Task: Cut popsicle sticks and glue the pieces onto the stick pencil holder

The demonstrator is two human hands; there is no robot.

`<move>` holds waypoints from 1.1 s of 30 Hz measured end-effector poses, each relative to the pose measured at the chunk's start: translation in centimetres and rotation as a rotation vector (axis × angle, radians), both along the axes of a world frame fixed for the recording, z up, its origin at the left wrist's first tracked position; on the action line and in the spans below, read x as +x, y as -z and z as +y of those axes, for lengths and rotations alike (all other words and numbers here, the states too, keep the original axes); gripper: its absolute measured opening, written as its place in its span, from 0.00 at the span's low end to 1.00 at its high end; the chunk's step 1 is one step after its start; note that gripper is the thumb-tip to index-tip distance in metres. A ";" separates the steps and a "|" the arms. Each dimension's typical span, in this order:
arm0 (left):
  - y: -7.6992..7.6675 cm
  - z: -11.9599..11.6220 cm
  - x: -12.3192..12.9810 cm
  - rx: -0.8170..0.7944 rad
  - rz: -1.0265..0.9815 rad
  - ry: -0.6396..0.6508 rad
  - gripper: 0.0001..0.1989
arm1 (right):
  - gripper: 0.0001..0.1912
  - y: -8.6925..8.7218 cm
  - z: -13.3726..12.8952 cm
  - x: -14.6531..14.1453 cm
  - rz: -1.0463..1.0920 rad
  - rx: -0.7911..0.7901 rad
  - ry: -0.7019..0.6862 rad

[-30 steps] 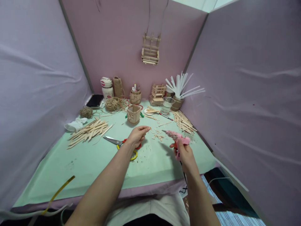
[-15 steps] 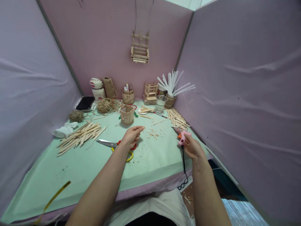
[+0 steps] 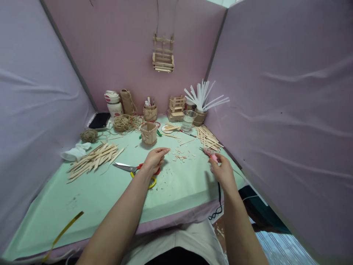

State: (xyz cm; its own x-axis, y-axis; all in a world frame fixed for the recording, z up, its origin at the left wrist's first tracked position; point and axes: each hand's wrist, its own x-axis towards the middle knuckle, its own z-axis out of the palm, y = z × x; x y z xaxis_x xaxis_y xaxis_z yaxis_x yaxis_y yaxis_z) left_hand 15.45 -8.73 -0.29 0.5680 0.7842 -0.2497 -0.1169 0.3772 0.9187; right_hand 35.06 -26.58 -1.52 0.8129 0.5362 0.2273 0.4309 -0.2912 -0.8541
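Observation:
My right hand (image 3: 224, 172) is wrapped round a pink glue gun (image 3: 214, 157), its nozzle pointing left over the table; a black cord hangs below. My left hand (image 3: 154, 160) is closed in a pinch above the table, and what sits between the fingertips is too small to make out. Under that wrist lie scissors (image 3: 125, 167) with red and yellow handles, partly hidden. Small wood scraps (image 3: 180, 158) are scattered between the hands. Just beyond my left hand stands a small wooden pot (image 3: 149, 134) made of sticks.
Wooden sticks lie in piles at left (image 3: 95, 160) and right (image 3: 208, 137). Behind are twine (image 3: 125, 122), a white bottle (image 3: 114, 104), a phone (image 3: 99, 120), a clear cup of water (image 3: 188, 120) and white glue sticks (image 3: 202, 96) in a pot. A small wooden swing (image 3: 163, 60) hangs above.
My right hand has turned the glue gun, so that the hand's back now covers more of its handle. The cord has swung slightly right. My left hand stays almost still.

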 end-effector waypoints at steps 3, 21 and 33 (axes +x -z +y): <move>0.1 0.0 0.0 0.026 0.038 -0.014 0.24 | 0.15 -0.8 1.2 -0.5 -0.272 -0.255 -0.044; 0.3 -0.1 0.2 0.089 0.139 -0.035 0.20 | 0.07 -1.4 9.4 -0.1 -0.357 -0.573 -0.252; 0.9 0.1 0.5 0.098 0.135 -0.114 0.16 | 0.09 -1.2 10.6 -2.7 0.093 -0.165 -0.342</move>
State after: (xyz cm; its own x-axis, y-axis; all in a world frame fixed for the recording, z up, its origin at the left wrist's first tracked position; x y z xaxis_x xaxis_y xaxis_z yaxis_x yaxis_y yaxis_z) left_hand 15.90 -8.67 -1.20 0.4409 0.8658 -0.2367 -0.0271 0.2764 0.9607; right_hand 32.41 -16.00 -0.36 0.5940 0.8030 0.0489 0.4497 -0.2810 -0.8478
